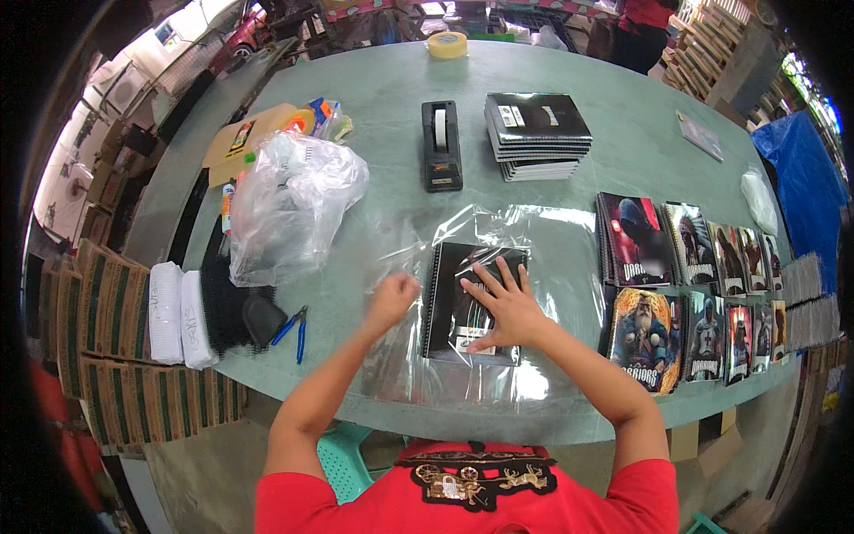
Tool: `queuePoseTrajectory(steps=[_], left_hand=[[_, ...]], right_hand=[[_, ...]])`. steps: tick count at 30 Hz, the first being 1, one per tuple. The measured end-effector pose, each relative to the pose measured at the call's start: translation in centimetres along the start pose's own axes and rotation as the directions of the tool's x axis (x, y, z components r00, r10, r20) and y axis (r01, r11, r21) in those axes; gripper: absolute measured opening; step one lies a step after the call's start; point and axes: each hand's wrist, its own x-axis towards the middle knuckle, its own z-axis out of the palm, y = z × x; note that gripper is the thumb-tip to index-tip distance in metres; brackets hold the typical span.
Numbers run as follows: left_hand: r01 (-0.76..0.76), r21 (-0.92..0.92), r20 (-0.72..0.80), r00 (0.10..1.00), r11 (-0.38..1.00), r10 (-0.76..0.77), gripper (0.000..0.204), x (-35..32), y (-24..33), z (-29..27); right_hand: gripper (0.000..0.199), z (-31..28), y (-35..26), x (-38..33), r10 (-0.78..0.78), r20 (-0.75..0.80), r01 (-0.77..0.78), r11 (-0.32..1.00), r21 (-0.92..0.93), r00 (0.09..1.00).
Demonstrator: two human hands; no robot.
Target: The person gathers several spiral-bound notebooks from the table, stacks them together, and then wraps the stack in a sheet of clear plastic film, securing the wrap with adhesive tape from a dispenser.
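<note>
A black spiral notebook [445, 294] lies on a wide sheet of clear plastic film [562, 254] near the table's front edge. My right hand [507, 307] presses flat on its cover, fingers spread. Just left of the spiral binding, my left hand [391, 299] is closed, its fingers pinched at the film's left part. The film looks creased and slightly raised there, and the fingertips are partly hidden. Beyond the notebook stands a black tape dispenser [442, 147] with a roll in it. A stack of black notebooks [539, 133] sits to its right.
Rows of spiral notebooks with picture covers [640, 334] cover the table's right side. At left are a crumpled plastic bag [298, 196], blue-handled pliers [301, 334] and black binding coils [231, 298]. A yellow tape roll [447, 45] rests at the far edge.
</note>
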Motion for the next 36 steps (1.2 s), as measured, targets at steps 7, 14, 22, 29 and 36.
queuePoseTrajectory(steps=[7,14,22,29,36], left_hand=[[0.417,-0.163,0.342,0.874,0.894,-0.345,0.019,-1.4,3.0,-3.0],[-0.391,0.299,0.359,0.891,0.871,0.277,0.022,-1.3,6.9,2.3],[-0.483,0.474,0.537,0.821,0.736,0.192,0.020,-1.0,7.3,6.2],[-0.547,0.419,0.565,0.782,0.724,0.263,0.021,-1.2,7.0,6.1],[-0.511,0.466,0.507,0.823,0.722,0.256,0.022,-1.7,6.3,6.5]], right_hand=[[0.115,0.0,0.1,0.1,0.021,0.004,-0.021,1.000,0.001,1.000],[0.119,0.5,0.5,0.0,0.006,-0.076,-0.006,1.000,0.001,0.997],[0.101,0.0,1.3,0.7,-0.089,0.014,0.090,0.996,-0.025,0.996],[0.066,-1.0,10.1,12.9,-0.028,-0.096,0.044,0.985,0.165,0.995],[0.024,-2.6,3.5,19.5,-0.197,0.098,0.187,0.977,0.102,0.975]])
